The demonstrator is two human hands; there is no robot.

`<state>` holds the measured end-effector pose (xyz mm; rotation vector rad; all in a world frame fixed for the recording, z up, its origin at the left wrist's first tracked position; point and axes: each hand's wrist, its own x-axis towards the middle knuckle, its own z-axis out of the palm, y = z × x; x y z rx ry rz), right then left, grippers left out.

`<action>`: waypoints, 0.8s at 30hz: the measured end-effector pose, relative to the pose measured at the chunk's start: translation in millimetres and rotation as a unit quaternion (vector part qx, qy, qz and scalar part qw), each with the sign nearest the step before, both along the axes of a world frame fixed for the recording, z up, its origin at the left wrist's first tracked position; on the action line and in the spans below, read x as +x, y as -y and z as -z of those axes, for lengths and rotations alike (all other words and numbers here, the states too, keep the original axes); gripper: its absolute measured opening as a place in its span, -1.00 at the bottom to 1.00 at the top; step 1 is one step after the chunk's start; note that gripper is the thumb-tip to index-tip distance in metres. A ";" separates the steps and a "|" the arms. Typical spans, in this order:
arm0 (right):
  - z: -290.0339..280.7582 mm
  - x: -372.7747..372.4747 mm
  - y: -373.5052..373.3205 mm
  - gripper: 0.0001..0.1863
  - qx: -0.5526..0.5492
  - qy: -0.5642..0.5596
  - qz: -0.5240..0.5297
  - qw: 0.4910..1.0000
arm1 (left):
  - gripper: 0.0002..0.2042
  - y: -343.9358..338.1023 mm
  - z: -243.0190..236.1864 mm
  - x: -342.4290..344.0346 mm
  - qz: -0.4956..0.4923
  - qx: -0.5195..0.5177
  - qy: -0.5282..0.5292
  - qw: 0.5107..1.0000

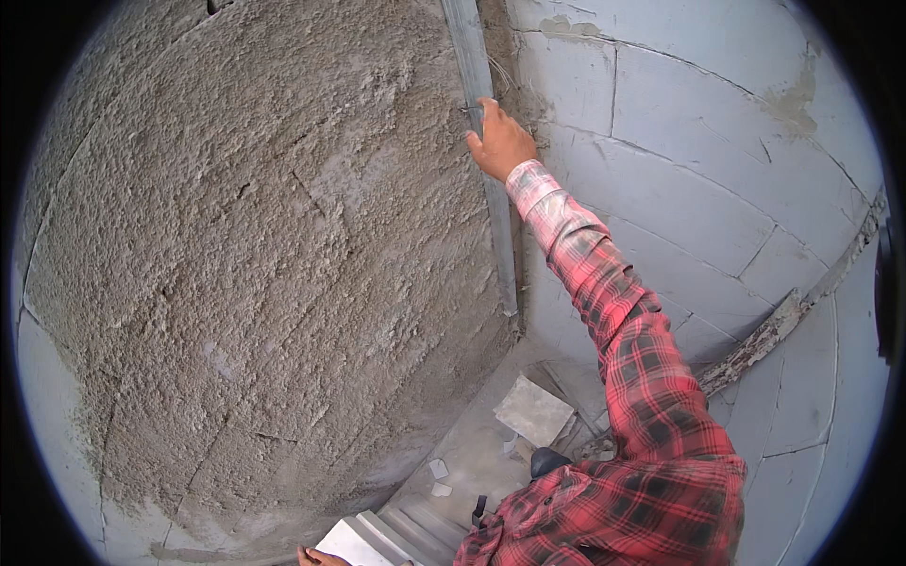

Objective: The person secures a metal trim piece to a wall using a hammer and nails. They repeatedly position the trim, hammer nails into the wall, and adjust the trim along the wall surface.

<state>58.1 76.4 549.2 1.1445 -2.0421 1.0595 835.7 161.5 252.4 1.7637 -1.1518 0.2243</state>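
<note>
A long grey metal strip stands nearly upright in the corner, along the right edge of a wall covered in rough grey mortar. My right hand is closed on the upper part of this strip, thumb on its left side and fingers over it. A thin dark piece of wire or a nail shows beside the fingertips. At the bottom edge, only a bit of my left hand comes into view, beside a pale ribbed piece. Most of its fingers are cut off by the frame, so its grip is hidden.
Pale block walls with dark joints rise on the right. A rough, mortar-crusted length of board leans there. On the floor below lie a square grey slab and several small white fragments. My dark shoe shows beside them.
</note>
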 end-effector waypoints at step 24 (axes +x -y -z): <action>-73.2 -43.8 8.5 -0.85 0.356 -0.246 -0.075 0.898 | -0.55 176.7 -315.4 -617.3 0.417 -0.173 0.433 0.780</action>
